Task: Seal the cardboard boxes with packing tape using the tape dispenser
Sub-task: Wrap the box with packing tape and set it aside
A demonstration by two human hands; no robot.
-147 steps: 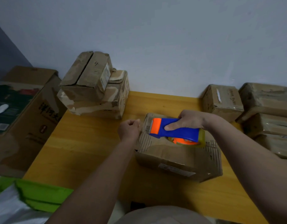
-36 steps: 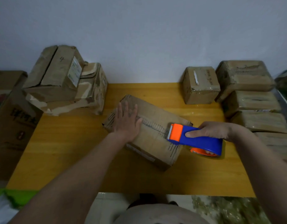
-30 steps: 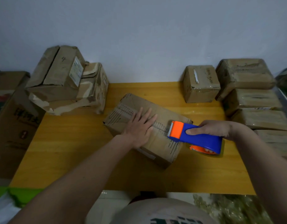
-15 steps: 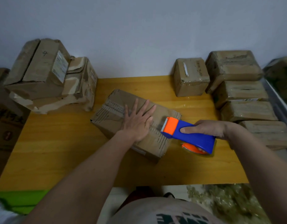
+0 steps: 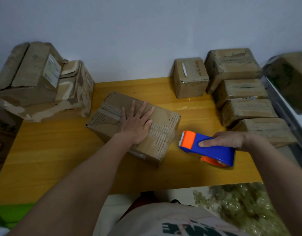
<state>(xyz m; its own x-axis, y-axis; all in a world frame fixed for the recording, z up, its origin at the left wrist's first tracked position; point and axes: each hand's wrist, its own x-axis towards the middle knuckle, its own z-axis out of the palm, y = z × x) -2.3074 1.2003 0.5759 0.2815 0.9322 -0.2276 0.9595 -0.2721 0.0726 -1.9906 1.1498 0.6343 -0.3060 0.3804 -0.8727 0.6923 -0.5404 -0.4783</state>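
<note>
Head view: cardboard box (image 5: 162,116) lies aslant on the surface (image 5: 49,150), long axis running from far-left to near-right. Left hand (image 5: 136,124) presses its taped top, fingers (image 5: 143,108) straight and spread. Tape dispenser (image 5: 209,147) sits just right of the box's near-right end, apart from it, its toothed edge toward the box; right hand (image 5: 227,139) grips it, fingers curled round the blue body.

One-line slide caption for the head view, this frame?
Left hand pressed flat on the cardboard box while the right hand holds the tape dispenser just off its right end, above the table.
</note>
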